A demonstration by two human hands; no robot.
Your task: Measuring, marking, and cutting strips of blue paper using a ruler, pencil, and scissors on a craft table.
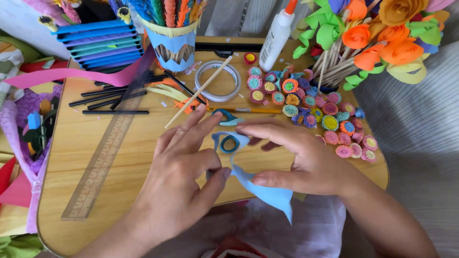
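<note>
Hands over the middle of the wooden bench [95,191], and both are on the light blue paper strip [260,188]. The left hand [179,184] has its grip pinched shut: thumb and forefinger meet on the strip's edge near its middle. The right hand [306,160] presses down with the thumb along the paper and the fingers spread flat over its upper part, so its grip is closed on the strip too. The strip's long axis runs on a slant, from a curled end up near the fingertips down to a pointed tail hanging off the bench's near edge toward the lap. At that upper end sits a small rolled blue coil [230,143], just between the two sets of fingertips; the left fingers look a touch nearer to it.

Just beyond the hands lie scissors with teal handles [229,116], a wooden stick [198,93] and a roll of clear tape [218,80]. To the right, a crowd of small fringed paper flowers [330,122] spreads across the bench. A long clear ruler [105,157] lies slantwise on the left, beside black sticks [114,112]. At the back stand a white glue bottle [277,36], a blue paper cup [174,45] of fringed stems, and a bouquet of orange and green paper flowers [377,33].
</note>
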